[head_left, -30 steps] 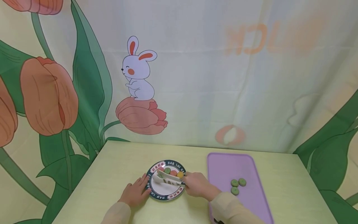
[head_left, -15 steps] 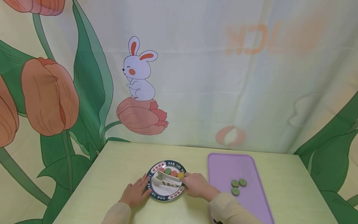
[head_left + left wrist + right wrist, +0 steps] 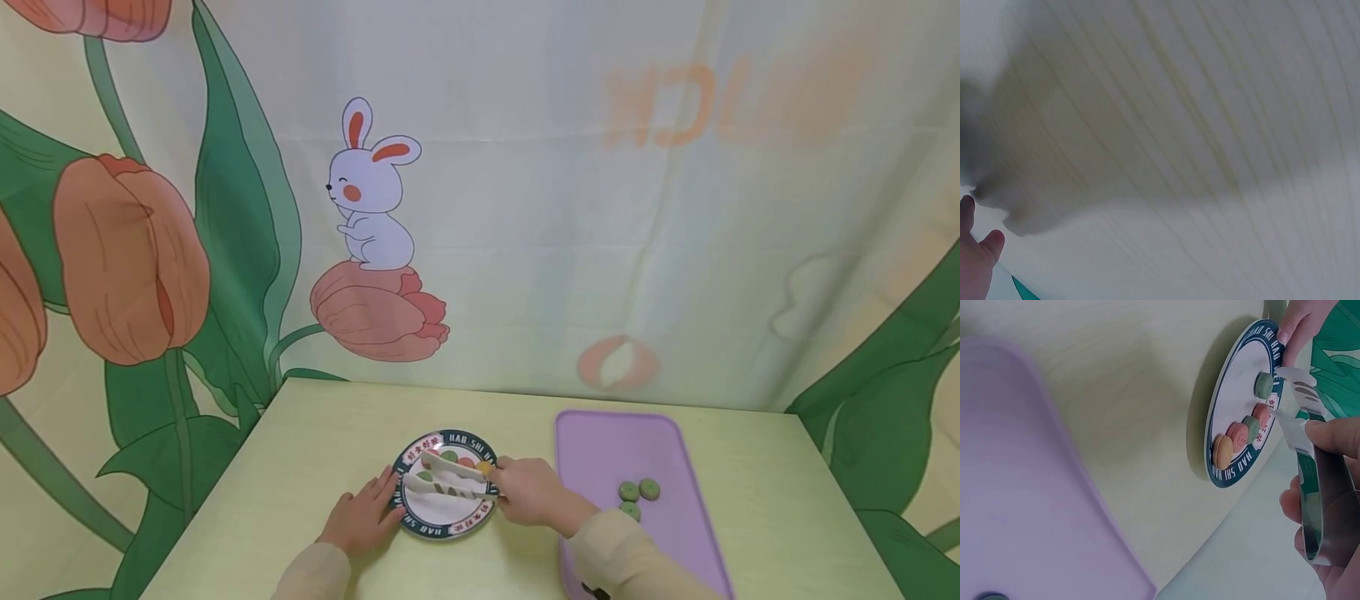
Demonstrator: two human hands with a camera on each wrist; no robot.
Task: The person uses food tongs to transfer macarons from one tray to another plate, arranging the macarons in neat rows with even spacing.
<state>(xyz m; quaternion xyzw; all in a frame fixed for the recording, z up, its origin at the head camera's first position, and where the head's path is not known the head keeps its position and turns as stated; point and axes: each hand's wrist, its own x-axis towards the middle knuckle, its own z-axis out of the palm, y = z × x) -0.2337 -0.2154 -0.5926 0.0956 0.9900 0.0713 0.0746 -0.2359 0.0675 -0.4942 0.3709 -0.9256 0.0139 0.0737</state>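
Observation:
My right hand (image 3: 532, 497) grips a pair of tongs (image 3: 1334, 500) with a metal handle and white tips. The tips stand apart over a round plate (image 3: 429, 530) with a dark blue patterned rim. A green macaron (image 3: 1264, 385) lies on the plate near the tips in the right wrist view. Along the plate's far side runs a row with a pink macaron (image 3: 1261, 415), a green one (image 3: 1251, 429), another pink one (image 3: 1237, 435) and a yellow-orange one (image 3: 1223, 452). My left hand (image 3: 363, 512) rests on the table, its fingertips touching the plate's left rim.
A purple tray (image 3: 615, 437) lies right of the plate, under my right forearm. On it sit green macarons (image 3: 649, 489), one partly covered by my arm. Behind the pale table (image 3: 330, 417) hangs a curtain (image 3: 510, 250) printed with tulips and a rabbit.
The tongs' tips have spread a little wider and risen slightly over the plate. My right hand has shifted slightly away from me. The left hand stays at the rim.

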